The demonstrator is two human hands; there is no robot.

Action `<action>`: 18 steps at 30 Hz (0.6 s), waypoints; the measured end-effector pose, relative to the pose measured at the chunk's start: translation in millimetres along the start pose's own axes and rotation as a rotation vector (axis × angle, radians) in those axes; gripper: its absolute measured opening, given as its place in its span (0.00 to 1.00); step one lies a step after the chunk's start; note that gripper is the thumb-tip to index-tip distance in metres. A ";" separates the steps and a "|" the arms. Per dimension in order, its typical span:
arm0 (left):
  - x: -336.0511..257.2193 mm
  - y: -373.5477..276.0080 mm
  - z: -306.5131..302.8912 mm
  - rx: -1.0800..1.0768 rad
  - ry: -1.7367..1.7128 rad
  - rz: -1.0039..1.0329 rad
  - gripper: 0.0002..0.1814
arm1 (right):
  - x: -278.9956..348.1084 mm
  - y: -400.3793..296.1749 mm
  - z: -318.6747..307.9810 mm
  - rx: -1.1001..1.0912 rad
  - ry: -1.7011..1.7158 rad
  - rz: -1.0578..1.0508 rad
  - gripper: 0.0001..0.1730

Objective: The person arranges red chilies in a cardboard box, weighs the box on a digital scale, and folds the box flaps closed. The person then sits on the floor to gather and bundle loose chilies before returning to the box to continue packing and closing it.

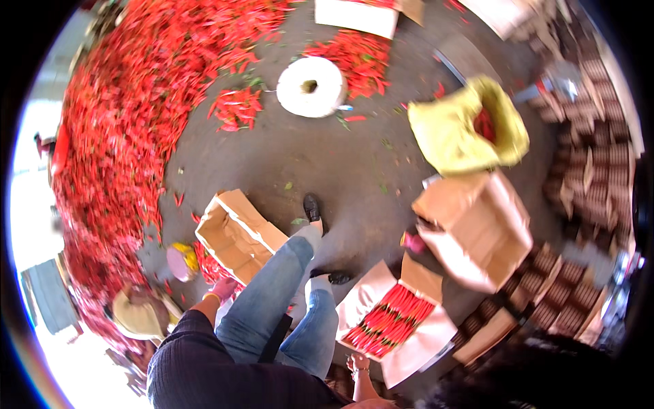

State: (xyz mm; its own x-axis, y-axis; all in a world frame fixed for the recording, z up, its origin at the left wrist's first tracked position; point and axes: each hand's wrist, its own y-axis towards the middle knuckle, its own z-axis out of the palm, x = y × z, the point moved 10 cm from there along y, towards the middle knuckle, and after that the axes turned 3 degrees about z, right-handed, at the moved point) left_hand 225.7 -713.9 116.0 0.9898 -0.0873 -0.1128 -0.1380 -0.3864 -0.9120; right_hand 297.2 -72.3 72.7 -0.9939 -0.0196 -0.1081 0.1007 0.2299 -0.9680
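Observation:
My left hand (224, 289), in a pink glove with a yellow cuff, reaches down beside my left knee. It is near the lower corner of an open cardboard box (230, 240) with bare brown inner walls and some red chili peppers (212, 266) on the floor. Blur hides whether its fingers hold anything. My right hand (359, 363), bare with a bracelet at the wrist, is by the near edge of an open carton (449, 327) with spread flaps. Rows of red chili peppers (391, 319) lie packed inside. Its grip is unclear.
A large heap of red chilies (117, 102) covers the left floor. Ahead lie a white twine spool (311, 87) and a smaller chili pile (365, 61). To the right are a yellow sack (449, 133), a large open cardboard box (480, 230) and stacked cartons (592, 174). Dark hair (511, 373) shows bottom right.

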 end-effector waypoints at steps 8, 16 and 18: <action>21.1 29.9 7.9 0.156 -0.476 -0.087 0.12 | 305.0 -18.1 -3.9 -0.103 -0.536 -0.136 0.08; 4.5 17.7 -119.5 -0.072 -1.091 -0.490 0.10 | 620.4 -31.8 325.3 0.038 -0.942 -0.450 0.14; 20.3 27.5 -124.1 -0.123 -1.069 -0.528 0.11 | 691.4 -34.1 408.6 0.016 -1.089 -0.582 0.10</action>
State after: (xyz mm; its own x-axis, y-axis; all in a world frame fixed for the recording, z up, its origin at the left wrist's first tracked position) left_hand 237.4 -840.2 137.6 0.4458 0.8931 -0.0599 0.3496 -0.2353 -0.9069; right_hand -375.6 -491.3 -61.6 -0.3369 -0.9167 0.2148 -0.3366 -0.0958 -0.9368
